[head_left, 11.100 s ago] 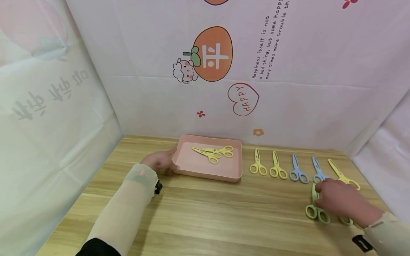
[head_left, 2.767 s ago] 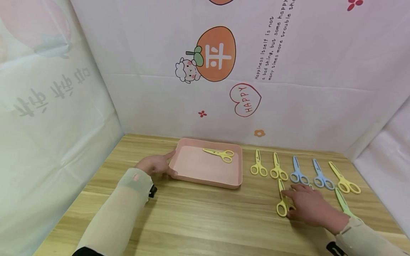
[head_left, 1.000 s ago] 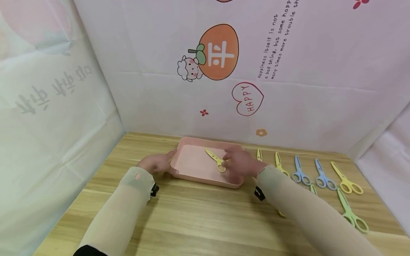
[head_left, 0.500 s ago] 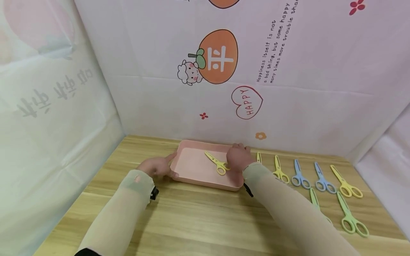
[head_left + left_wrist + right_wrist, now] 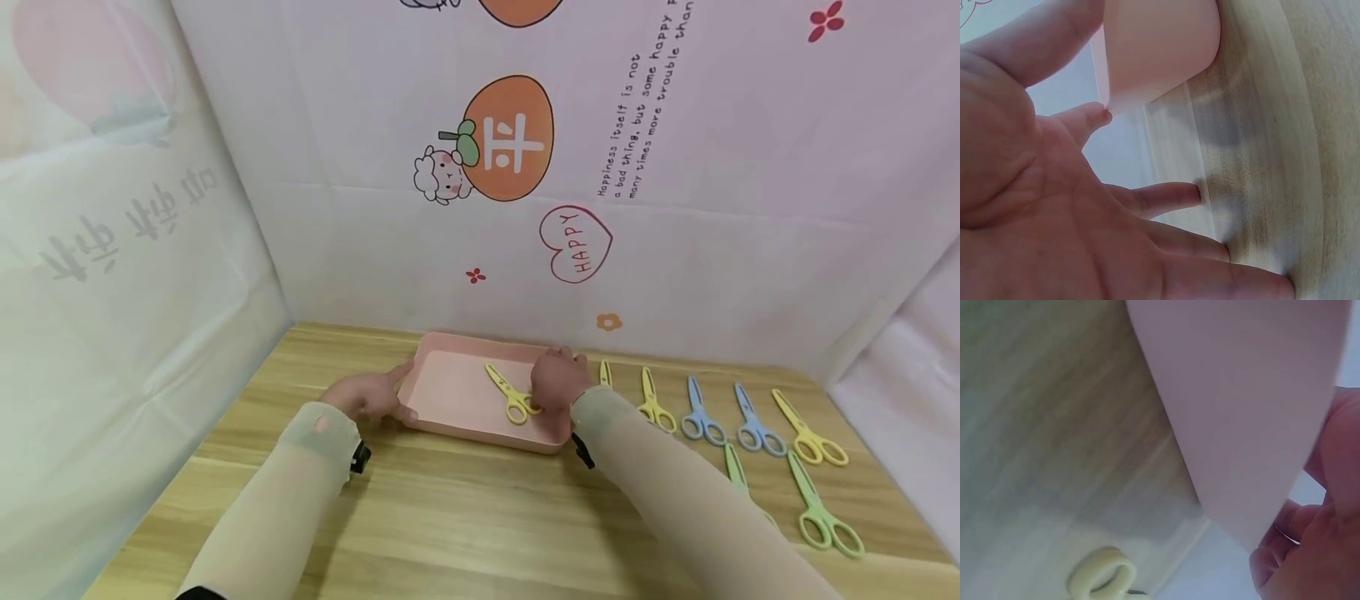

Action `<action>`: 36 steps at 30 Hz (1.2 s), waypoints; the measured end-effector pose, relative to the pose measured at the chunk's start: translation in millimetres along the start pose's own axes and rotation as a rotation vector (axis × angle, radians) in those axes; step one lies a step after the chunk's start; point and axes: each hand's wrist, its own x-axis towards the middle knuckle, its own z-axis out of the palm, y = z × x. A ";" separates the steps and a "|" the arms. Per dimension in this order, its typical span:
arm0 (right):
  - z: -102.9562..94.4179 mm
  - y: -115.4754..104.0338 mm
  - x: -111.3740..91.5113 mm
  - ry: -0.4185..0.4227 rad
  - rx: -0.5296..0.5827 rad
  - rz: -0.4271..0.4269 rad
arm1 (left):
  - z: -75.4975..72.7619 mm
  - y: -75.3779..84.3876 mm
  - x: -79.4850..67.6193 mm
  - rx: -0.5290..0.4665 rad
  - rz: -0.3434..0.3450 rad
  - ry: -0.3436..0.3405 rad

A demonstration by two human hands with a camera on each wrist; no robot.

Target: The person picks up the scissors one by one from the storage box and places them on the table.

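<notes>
My left hand point(image 5: 367, 396) is at the left end of a pink tray point(image 5: 465, 429). In the left wrist view its fingers point(image 5: 1169, 197) are spread and nearly straight, one fingertip touching a tray corner and others resting on the table. My right hand point(image 5: 558, 379) grips the tray's right end. The right wrist view shows curled fingers point(image 5: 1266, 569) at the rim, while the thumb is hidden behind the wall. Inside the tray lies one pair of yellow scissors point(image 5: 512, 396), its handle loops close to the right hand.
Right of the tray stands a row with yellow scissors point(image 5: 652, 400), blue scissors point(image 5: 697, 408) and more yellow scissors point(image 5: 806, 429). Nearer lie two green scissors point(image 5: 817, 500), one partly covered by the right forearm. A printed cloth point(image 5: 375, 250) hangs behind the wooden table point(image 5: 450, 517).
The right hand has gone from the scissors on the table to the tray's right end. The yellow scissors in the tray have turned. Earlier, two pairs lay there. The left hand stays put.
</notes>
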 end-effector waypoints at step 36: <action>1.3 53.2 -176.9 0.179 0.187 0.012 | 0.7 3.0 -2.6 0.007 -0.003 -0.050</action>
